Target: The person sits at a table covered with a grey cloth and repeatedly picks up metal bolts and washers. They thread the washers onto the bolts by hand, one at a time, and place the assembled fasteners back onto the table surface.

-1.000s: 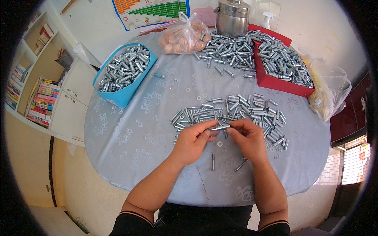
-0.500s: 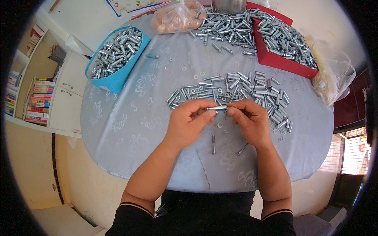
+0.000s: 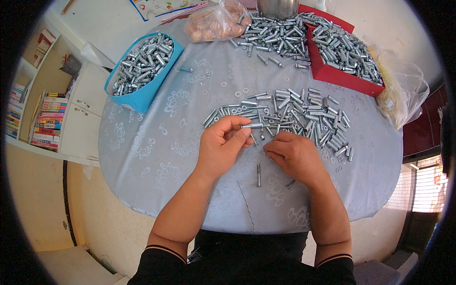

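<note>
Between its thumb and fingers my left hand [image 3: 221, 145] grips a silver sleeve anchor bolt [image 3: 252, 126], held roughly level and pointing right. My right hand [image 3: 297, 154] rests low over the cloth with its fingertips pinched together; whatever is between them is too small or hidden to make out. Just beyond both hands spreads a loose heap of metal sleeves [image 3: 316, 114], bolts and nuts. A small nut [image 3: 262, 137] lies in the gap between my hands. Nearer me are a single bolt [image 3: 259, 175] and another bolt [image 3: 290, 184], partly covered by my right hand.
A blue box [image 3: 142, 102] full of anchors stands at the far left, a red box [image 3: 344, 81] of them at the far right. Between them are a big anchor pile [image 3: 280, 35], a clear bag of round brown items [image 3: 213, 23] and a metal pot [image 3: 278, 8]. Several washers [image 3: 237, 94] lie scattered.
My right hand has let go of the anchor bolt and dropped toward the cloth. My left hand keeps the bolt and has shifted slightly left.
</note>
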The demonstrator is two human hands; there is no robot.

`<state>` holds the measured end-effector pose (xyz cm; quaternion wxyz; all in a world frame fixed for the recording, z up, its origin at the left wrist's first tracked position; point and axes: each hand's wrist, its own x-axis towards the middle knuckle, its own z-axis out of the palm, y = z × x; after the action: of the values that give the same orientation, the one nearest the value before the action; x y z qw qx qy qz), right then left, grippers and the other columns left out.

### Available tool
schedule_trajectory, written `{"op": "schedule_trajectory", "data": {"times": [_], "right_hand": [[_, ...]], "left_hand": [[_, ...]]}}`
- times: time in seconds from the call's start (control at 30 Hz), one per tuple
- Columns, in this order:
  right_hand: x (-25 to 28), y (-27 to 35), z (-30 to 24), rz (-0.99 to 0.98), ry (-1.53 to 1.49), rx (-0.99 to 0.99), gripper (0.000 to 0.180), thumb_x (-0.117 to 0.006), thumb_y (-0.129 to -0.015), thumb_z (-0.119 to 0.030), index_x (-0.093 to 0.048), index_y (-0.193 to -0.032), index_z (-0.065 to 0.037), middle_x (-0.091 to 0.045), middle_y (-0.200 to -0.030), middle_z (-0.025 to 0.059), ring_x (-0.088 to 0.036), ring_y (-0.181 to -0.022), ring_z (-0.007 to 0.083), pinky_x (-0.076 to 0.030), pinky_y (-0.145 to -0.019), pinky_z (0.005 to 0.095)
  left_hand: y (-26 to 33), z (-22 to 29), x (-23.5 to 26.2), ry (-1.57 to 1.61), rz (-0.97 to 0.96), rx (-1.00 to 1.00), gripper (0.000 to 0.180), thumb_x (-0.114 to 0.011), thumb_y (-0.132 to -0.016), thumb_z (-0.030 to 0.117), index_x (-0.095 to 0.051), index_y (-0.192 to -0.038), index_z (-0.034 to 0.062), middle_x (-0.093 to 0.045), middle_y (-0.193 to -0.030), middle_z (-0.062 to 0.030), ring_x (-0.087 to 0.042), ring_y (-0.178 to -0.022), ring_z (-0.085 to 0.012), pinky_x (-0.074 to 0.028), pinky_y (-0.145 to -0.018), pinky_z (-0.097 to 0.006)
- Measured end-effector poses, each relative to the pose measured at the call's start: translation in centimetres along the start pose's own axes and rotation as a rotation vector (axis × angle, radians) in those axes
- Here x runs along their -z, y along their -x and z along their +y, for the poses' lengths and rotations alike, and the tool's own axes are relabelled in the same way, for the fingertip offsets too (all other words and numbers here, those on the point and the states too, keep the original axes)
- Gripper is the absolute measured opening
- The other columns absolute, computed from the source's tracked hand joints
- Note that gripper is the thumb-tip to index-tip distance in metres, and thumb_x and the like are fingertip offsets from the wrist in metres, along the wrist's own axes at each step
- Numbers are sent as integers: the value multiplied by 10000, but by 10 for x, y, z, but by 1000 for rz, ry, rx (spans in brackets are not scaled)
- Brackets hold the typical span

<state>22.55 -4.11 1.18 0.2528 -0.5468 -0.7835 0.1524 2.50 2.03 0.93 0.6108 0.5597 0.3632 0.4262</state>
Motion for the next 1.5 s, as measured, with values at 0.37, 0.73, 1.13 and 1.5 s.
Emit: {"op": "schedule_trajectory", "data": {"times": [0.37,0.73,1.13,1.5], "right_hand": [[0,0,3,74,-268,-161,104,-656,-825,-99,-637,-926,-79,-597,-801,51,-608,-680,194,-487,-600,326],[0,-7,5,227,-1237,-474,83,-642,-900,-84,-614,-946,-21,-606,-782,6,-534,-626,81,-435,-570,220],[-1,-6,2,231,-1126,-495,139,-677,-879,-96,-677,-993,-16,-630,-782,-4,-533,-640,63,-434,-576,215],[-2,-4,0,258,-937,-436,152,-686,-868,-93,-678,-993,-5,-636,-804,-14,-535,-716,50,-426,-607,210]], "left_hand": [[-2,0,1,84,-37,84,192,-592,-909,24,-613,-1095,-17,-680,-923,-108,-679,-771,-162,-572,-683,-277],[-1,2,-1,168,-133,159,186,-606,-908,52,-614,-1082,-14,-691,-936,-137,-686,-757,-183,-576,-653,-288],[1,4,-4,157,-104,161,197,-598,-914,52,-616,-1096,-21,-690,-928,-134,-685,-733,-177,-578,-643,-284],[1,3,-5,150,-109,159,184,-592,-913,45,-619,-1085,-16,-695,-931,-131,-683,-726,-172,-578,-633,-280]]}}
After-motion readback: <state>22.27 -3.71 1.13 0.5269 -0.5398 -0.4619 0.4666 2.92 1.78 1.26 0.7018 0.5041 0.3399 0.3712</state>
